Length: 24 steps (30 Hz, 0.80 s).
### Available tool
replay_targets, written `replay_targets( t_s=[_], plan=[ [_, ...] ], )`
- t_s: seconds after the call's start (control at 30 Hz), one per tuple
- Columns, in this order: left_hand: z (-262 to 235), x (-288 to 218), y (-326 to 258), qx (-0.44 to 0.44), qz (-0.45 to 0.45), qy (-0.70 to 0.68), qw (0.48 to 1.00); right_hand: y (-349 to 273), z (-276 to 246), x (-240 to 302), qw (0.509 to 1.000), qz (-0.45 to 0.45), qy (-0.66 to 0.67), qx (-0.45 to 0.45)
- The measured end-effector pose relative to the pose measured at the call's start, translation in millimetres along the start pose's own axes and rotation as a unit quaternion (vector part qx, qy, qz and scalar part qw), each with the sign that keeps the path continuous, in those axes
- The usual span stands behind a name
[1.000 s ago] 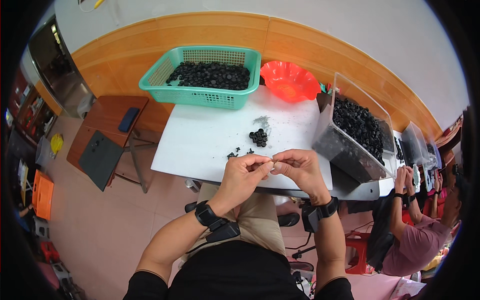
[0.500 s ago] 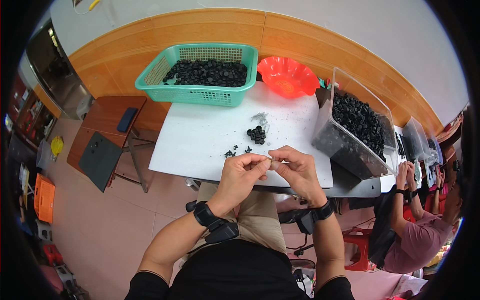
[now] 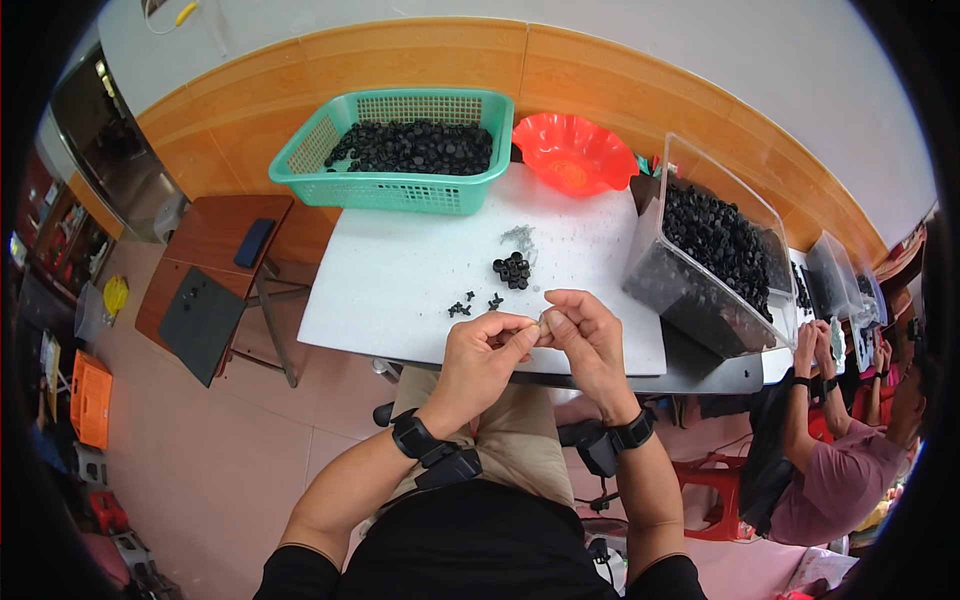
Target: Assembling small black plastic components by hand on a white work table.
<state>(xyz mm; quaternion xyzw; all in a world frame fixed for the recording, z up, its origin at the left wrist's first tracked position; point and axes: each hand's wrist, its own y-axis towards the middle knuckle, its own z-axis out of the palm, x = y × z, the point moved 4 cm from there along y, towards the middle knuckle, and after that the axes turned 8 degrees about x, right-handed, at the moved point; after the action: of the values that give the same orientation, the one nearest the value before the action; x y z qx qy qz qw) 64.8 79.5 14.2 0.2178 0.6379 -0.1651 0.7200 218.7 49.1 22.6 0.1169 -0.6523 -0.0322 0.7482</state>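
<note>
well, black caps: we count roughly ten, bunched near the middle of the white sheet; they overlap, so the exact number escapes us.
small black pieces: about half a dozen, most in a loose group to the left and nearer to us than the caps, one or two set apart to the right.
grey pins: one thin scatter just behind the caps, too fine for us to count.
green basket: one, at the sheet's far side, with black discs past counting.
red bowl: one, wavy-rimmed, just right of the basket.
clear bin: one beside the sheet's right edge, heaped with black parts we cannot number.
side table: one, to our left, bearing one dark blue oblong item and one dark panel.
left hand: thumb and forefinger drawn into a pinch, the rest curled, above the sheet's near edge.
right hand: thumb and forefinger likewise nearly closed, the tips meeting the left hand's.
between the tips: too small and hidden; we cannot tell what, if anything, we grasp.
wristbands: two, black, one per wrist.
</note>
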Motion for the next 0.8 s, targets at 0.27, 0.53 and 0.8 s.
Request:
replay_targets(
  t_s=[0.27, 0.53, 0.8],
  plan=[
    [4.3, -0.9, 0.8, 0.001, 0.013, 0.014, 1.000, -3.2, -1.8, 1.8, 1.000, 0.001, 0.010, -0.011],
    [7.5, -0.2, 1.5, 0.003, 0.007, 0.024, 1.000, -9.5, -9.6, -3.0, 0.999, 0.002, -0.021, -0.036],
    [4.4, 6.0, 2.8, 0.004, 0.018, 0.016, 1.000, -6.1, -12.0, -4.0, 0.999, 0.038, 0.036, -0.014]
  ],
)
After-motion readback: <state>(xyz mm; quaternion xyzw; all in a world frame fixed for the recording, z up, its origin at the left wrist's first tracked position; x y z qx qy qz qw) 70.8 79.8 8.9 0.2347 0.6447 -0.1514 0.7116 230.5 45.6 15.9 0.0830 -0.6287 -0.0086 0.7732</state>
